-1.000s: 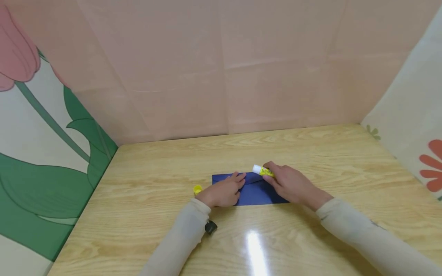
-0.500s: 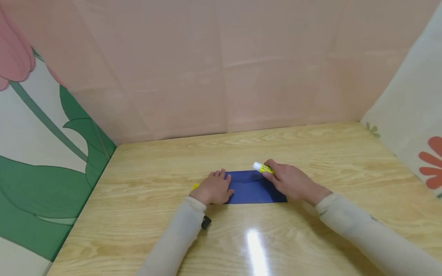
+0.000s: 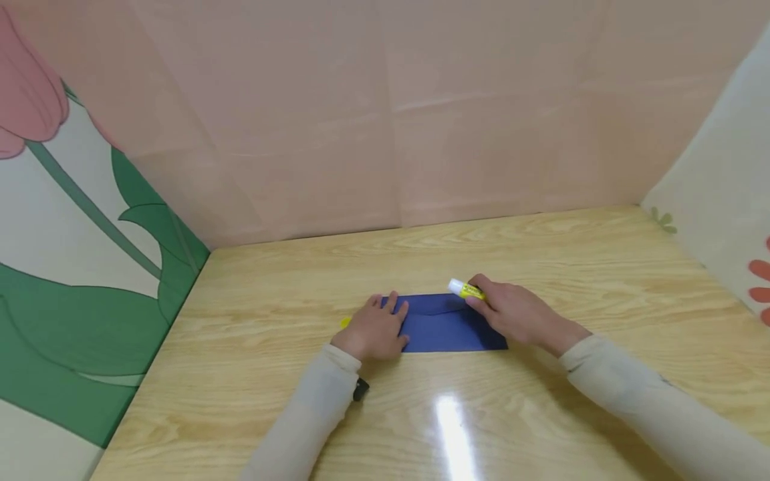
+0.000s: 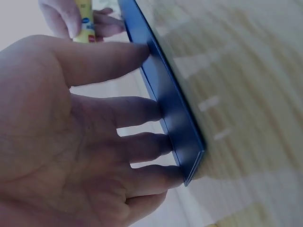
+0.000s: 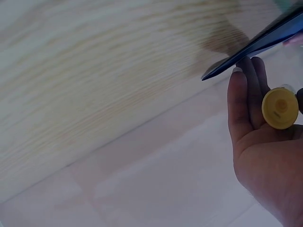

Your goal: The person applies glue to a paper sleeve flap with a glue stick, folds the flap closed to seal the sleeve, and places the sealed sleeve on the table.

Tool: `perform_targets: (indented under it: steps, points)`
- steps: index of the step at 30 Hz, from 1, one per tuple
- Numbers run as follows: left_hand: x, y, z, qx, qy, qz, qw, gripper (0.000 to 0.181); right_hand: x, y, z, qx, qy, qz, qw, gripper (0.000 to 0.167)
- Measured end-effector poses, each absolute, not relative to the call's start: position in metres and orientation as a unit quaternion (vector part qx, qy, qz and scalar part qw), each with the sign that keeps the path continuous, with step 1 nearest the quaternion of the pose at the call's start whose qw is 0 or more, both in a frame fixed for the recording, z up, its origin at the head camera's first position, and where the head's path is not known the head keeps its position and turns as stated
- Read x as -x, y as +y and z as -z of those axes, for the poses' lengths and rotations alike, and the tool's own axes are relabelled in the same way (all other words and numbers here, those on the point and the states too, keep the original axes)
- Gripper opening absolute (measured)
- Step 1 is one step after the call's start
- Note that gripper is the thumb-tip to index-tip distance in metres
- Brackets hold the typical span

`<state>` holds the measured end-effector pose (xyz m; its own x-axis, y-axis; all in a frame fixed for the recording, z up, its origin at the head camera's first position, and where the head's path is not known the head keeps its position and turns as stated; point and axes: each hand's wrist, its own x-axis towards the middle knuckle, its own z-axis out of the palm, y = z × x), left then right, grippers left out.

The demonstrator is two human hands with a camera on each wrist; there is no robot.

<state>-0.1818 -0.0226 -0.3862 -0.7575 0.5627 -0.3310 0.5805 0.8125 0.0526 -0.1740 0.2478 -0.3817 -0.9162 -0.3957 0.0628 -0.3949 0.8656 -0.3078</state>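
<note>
Blue envelope: the envelope (image 3: 445, 332) lies on the table just below and right of the centre of the head view, its flap a band along the upper edge.
Envelope handling: probably light, thin and flexible, easy to crease and apt to slide; best steadied with flat fingers near an end, or lifted by a short edge.
Envelope writing: none that I can make out.
Glue stick: the yellow-and-white stick (image 3: 469, 290) is at the envelope's upper edge, white end toward the upper left; whether it touches the paper I cannot tell.
Stick handling: likely light, rigid and smooth; the yellow barrel seems the place to grip.
Stick label: dark marks on yellow in the head view, blue and red patches at the top of the left wrist view; too small and blurred to read.
Right hand: the right hand (image 3: 517, 310) has thumb and fingers clamped on the barrel.
Left hand: the left hand (image 3: 374, 330) has its fingers apart and fairly straight, tips resting on the envelope's left end.
Yellow piece: a small yellow piece (image 3: 345, 322) shows beside the left hand, mostly hidden.
Table: pale wood-grain top (image 3: 289, 294).
Backdrop: pink sheet (image 3: 301, 120) across the top of the frame.
</note>
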Motion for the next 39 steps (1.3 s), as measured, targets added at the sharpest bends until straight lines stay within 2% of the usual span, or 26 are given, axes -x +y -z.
perform_targets:
  steps: [7, 19, 25, 30, 39]
  points:
    - [0.183, -0.0246, 0.3849, -0.299, 0.936, 0.005, 0.188, 0.065, 0.1738, 0.2497, 0.3793, 0.203, 0.966, 0.162, 0.01, 0.03]
    - [0.1812, -0.028, 0.3842, -0.241, 0.955, -0.008, 0.172, 0.053, 0.172, 0.2523, 0.3785, 0.193, 0.968, 0.163, 0.016, 0.028]
    - [0.1774, -0.0252, 0.386, -0.231, 0.962, 0.073, 0.124, 0.054, 0.1724, 0.2527, 0.378, 0.194, 0.966, 0.167, 0.019, 0.029]
    - [0.1765, -0.0233, 0.3854, -0.27, 0.954, 0.083, 0.097, 0.052, 0.1721, 0.2527, 0.3779, 0.193, 0.967, 0.166, 0.021, 0.029]
    - [0.1773, -0.0205, 0.3776, -0.258, 0.954, 0.024, 0.152, 0.056, 0.174, 0.2519, 0.3788, 0.188, 0.968, 0.167, 0.022, 0.029]
